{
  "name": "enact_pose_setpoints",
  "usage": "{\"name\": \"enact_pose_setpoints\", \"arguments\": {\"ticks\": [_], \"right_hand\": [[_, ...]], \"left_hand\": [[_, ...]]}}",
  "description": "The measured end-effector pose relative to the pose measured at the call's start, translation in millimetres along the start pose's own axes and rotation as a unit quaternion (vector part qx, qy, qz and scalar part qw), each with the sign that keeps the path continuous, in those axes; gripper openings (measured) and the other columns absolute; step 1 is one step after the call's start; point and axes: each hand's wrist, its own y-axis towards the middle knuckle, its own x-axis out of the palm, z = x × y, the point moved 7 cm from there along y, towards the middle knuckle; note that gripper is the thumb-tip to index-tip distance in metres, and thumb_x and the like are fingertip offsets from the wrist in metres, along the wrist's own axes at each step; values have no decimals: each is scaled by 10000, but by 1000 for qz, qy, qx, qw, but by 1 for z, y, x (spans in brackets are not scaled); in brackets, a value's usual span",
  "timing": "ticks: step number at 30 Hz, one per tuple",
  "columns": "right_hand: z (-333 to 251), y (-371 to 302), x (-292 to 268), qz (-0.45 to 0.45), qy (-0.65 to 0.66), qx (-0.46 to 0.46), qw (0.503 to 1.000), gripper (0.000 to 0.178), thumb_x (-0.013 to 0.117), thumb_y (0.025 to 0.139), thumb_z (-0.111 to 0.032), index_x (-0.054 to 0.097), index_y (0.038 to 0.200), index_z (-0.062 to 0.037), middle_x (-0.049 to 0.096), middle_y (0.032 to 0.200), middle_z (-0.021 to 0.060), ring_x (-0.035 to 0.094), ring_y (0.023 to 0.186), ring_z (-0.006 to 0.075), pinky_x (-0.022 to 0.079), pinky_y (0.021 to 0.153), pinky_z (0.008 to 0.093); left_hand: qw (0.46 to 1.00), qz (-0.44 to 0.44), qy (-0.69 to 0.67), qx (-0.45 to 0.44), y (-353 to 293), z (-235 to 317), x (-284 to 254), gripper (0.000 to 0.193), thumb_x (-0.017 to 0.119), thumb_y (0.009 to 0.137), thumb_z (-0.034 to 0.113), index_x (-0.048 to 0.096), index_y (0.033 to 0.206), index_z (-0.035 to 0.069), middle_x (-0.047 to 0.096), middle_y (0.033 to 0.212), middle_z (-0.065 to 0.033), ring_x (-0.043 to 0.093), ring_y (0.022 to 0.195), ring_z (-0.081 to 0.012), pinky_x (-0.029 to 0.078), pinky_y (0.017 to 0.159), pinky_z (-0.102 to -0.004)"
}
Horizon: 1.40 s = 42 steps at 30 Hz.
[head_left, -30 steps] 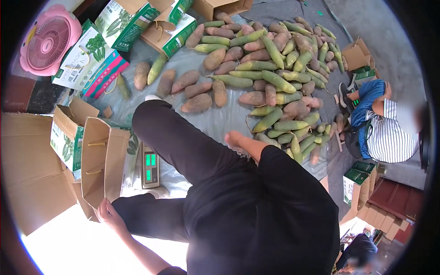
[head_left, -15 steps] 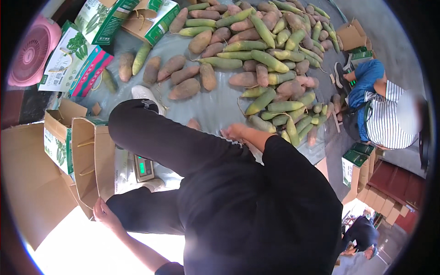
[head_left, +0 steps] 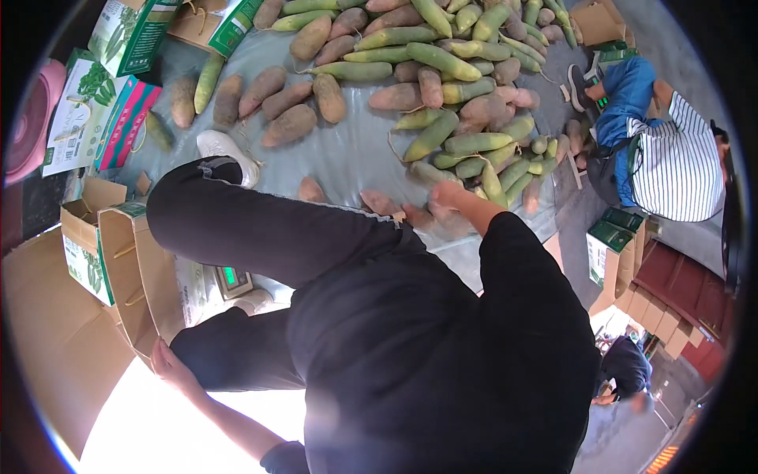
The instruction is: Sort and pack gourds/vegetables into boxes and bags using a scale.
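My left hand (head_left: 172, 370) pinches the lower edge of an open cardboard box (head_left: 158, 272) beside my left leg. My right hand (head_left: 450, 196) reaches past my right thigh to the near edge of a vegetable heap. It is slightly smeared, and its fingertips are hidden among the roots, so any hold cannot be made out. Just left of it lie green radishes (head_left: 430, 175). Close below is a blurred reddish-brown root (head_left: 448, 223), with another reddish root (head_left: 379, 202) beside my thigh. A scale (head_left: 231, 281) with a lit green display sits between my legs.
Green radishes and reddish roots spread over a grey sheet (head_left: 347, 162). Printed cartons (head_left: 130, 31) and a pink fan (head_left: 35, 118) stand at the far left. On the right sits a person in a striped shirt (head_left: 675, 174), near green-topped cartons (head_left: 616, 237). Another person (head_left: 626, 367) is lower right.
My right hand has moved right, from beside my thigh to the heap's near edge. More reddish roots show beside my thigh. My left hand stays on the box; the whole view has shifted.
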Motion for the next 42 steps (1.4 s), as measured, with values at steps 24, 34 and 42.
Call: {"name": "enact_pose_setpoints", "arguments": {"ticks": [24, 34, 42], "right_hand": [[-86, 62, 25, -63, 176, 34, 982, 750, 763, 535, -383, 504, 1138, -18, 601, 1041, 196, 583, 969, 338, 472, 823, 370], [-97, 65, 20, 10, 174, 45, 984, 458, 576, 766, -348, 495, 1046, 5, 604, 981, 239, 575, 946, 396, 463, 813, 430], [-89, 102, -62, 188, 296, 79, 933, 533, 712, 654, -290, 503, 1065, -22, 618, 927, 185, 600, 892, 335, 471, 773, 414]], "left_hand": [[998, -14, -21, -64, -6, -18, 3, 249, 487, 909, 165, 623, 1023, -9, 610, 958, -134, 565, 905, -281, 446, 782, -370], [994, -26, -20, -101, -14, -24, 1, 262, 485, 919, 186, 622, 1043, 0, 600, 1015, -121, 568, 941, -253, 444, 813, -353], [995, -21, -16, -99, -14, -29, -1, 265, 487, 921, 196, 618, 1061, 13, 597, 1007, -123, 572, 936, -253, 448, 814, -353]]}}
